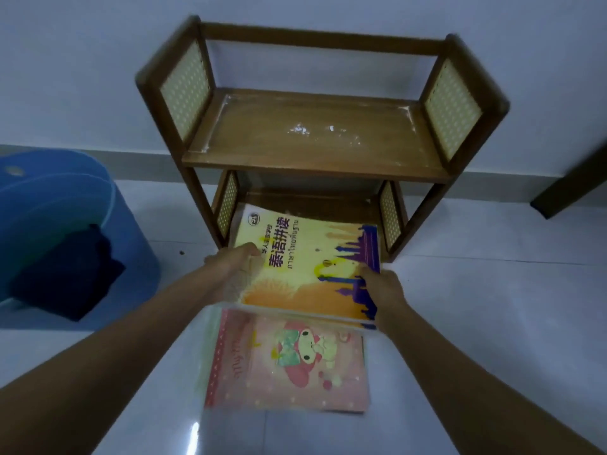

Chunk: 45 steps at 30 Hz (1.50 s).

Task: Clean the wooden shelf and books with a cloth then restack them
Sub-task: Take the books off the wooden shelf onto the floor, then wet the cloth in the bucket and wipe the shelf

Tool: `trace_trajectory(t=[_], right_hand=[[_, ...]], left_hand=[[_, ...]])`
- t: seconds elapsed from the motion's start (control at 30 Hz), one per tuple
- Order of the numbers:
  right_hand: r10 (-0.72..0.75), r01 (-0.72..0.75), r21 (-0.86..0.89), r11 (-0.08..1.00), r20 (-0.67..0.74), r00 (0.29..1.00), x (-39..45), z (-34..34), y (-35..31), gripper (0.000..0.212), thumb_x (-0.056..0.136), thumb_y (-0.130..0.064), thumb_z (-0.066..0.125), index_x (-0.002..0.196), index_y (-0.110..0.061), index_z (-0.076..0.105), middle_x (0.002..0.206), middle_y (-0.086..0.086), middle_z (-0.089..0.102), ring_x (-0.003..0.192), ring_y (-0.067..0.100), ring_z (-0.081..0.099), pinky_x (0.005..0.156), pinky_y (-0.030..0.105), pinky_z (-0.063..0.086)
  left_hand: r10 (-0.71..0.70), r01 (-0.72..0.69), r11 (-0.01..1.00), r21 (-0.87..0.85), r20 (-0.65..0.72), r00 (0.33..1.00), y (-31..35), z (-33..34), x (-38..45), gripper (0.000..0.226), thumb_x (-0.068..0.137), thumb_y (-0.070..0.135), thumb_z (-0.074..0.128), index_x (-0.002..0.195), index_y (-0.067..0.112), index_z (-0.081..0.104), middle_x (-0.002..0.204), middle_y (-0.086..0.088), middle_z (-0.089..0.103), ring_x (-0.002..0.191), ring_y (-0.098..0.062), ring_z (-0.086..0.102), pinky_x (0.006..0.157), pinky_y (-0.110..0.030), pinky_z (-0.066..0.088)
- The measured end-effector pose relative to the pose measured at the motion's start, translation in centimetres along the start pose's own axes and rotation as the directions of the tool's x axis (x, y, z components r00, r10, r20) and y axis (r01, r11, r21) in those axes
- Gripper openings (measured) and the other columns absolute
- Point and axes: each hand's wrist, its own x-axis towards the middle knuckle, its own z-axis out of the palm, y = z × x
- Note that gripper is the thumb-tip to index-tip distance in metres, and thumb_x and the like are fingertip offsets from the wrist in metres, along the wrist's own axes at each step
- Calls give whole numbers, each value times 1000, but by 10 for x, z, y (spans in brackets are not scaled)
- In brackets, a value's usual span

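**Yellow book held at the lower shelf**

The left hand (pixel 235 261) and right hand (pixel 382 285) grip opposite edges of a yellow book (pixel 305 267), its far end over the wooden shelf's (pixel 312 139) lower tier. A pink book (pixel 289 362) lies on the floor below it.

- The fingers of the left hand (pixel 235 261) go under the yellow book (pixel 305 267), so they cannot be seen.
- The right hand (pixel 382 287) shows only its back; its fingertips are hidden at the book's edge.
- The pink book (pixel 285 362), below both hands, is blurred, and its top edge is covered by the yellow book.
- The lower board of the wooden shelf (pixel 315 133), beyond the hands, is mostly hidden by the yellow book and in shadow.
- The blue container (pixel 59 205), far left of the left hand, is cut by the picture's edge; the dark cloth (pixel 69 274) in it is too dark to tell its shape.
- The dark object (pixel 571 185), far right of the right hand, is cut by the edge.
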Motion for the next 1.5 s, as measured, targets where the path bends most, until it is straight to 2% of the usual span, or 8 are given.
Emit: trace_trajectory(t=[0.4,0.57,0.67,0.8,0.93,1.07,1.3,1.5], right_hand=[[-33,33,-207,978,6,999,-73,-7,90,40,93,-36,57,119,-6,51,96,20,65,66,28,65,54,34,52],[-329,71,-734,675,-214,920,-91,12,51,51,87,-27,61,133,-12,48,119,22,53,109,41,51,91,50,44],[-589,464,-656,596,36,808,-125,53,-5,51,88,-18,59,137,-12,44,131,18,48,121,35,44,96,45,40],[-766,838,-422,347,389,513,-184,132,-80,52,89,-17,56,137,-21,40,137,5,41,125,23,42,102,40,41],[-623,915,-382,132,686,376,-233,195,-119,66,84,-15,54,145,-21,28,142,6,34,131,25,32,107,38,28],[-466,889,-438,130,765,445,-252,221,-120,73,81,-11,55,147,-19,24,140,10,33,128,30,34,107,42,33],[-345,786,-390,480,740,577,-234,221,-122,62,86,-10,54,144,-13,33,146,13,34,128,29,42,91,26,41],[-209,800,-148,582,923,323,-244,181,-193,87,73,-12,77,144,-33,30,154,1,29,134,24,41,103,41,46]], left_hand=[[-117,145,978,151,-180,977,-92,10,-94,90,47,62,58,113,2,51,108,-13,47,97,-24,54,70,-31,48],[-94,194,899,392,-261,961,-78,7,-96,80,72,55,61,131,7,37,129,-15,41,121,-30,43,99,-41,43],[181,-92,759,644,-73,981,-40,-23,-122,64,81,45,59,132,12,38,133,-14,38,127,-32,36,103,-41,38],[630,-472,710,522,-173,757,15,-96,-187,11,89,24,55,99,21,58,105,-3,62,93,-17,59,82,-34,50],[677,-267,619,739,-329,659,13,-179,-198,52,77,39,64,123,19,50,119,-2,55,110,-22,52,91,-41,46],[425,-212,710,671,-169,889,-15,-202,-175,41,78,38,65,112,17,53,104,2,64,93,-19,60,81,-36,50],[554,-181,611,771,-254,793,-9,-201,-175,11,75,26,62,82,20,55,77,3,64,72,-18,61,69,-40,55],[752,-556,437,707,51,657,61,-211,-225,34,76,12,69,106,27,65,100,9,64,90,-10,58,75,-24,49]])
